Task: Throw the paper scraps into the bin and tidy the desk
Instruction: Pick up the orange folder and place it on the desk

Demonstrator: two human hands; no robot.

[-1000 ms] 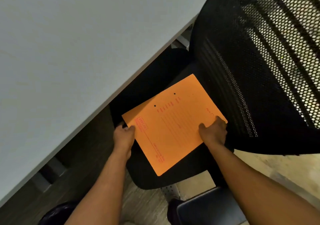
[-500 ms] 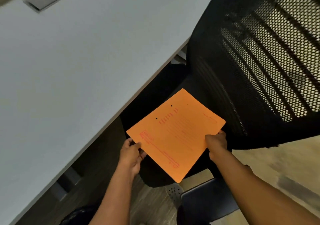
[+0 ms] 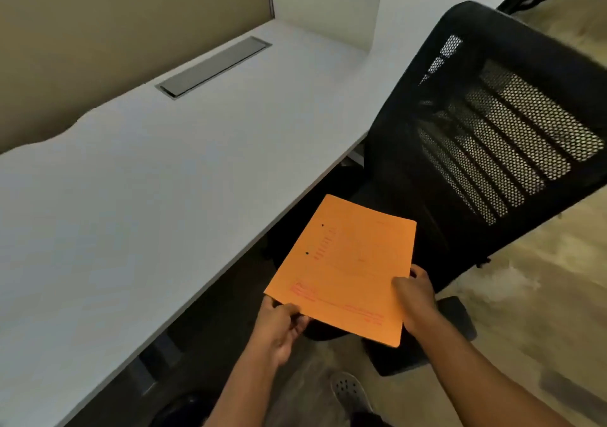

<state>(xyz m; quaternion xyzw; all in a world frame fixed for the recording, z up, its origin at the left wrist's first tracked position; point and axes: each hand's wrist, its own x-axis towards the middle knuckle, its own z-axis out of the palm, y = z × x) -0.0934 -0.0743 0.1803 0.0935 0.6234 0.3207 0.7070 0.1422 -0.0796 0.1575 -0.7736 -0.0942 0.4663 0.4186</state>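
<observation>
An orange paper folder (image 3: 348, 265) with red print and two punched holes hangs in the air over the black chair seat (image 3: 331, 331), beside the front edge of the white desk (image 3: 157, 180). My left hand (image 3: 279, 325) pinches its near-left corner. My right hand (image 3: 415, 298) grips its near-right edge, thumb on top. No loose paper scraps or bin can be made out in the head view.
A black mesh-backed office chair (image 3: 492, 137) stands close to the desk on the right. A grey cable hatch (image 3: 213, 67) is set in the desk's back. A tan partition (image 3: 115, 32) and a white divider (image 3: 328, 3) stand behind. A white perforated shoe (image 3: 349, 390) is on the floor.
Both hands have lifted the orange folder off the chair seat and drawn it towards me. The view has tilted up, so the desk's back and the partitions have come into sight.
</observation>
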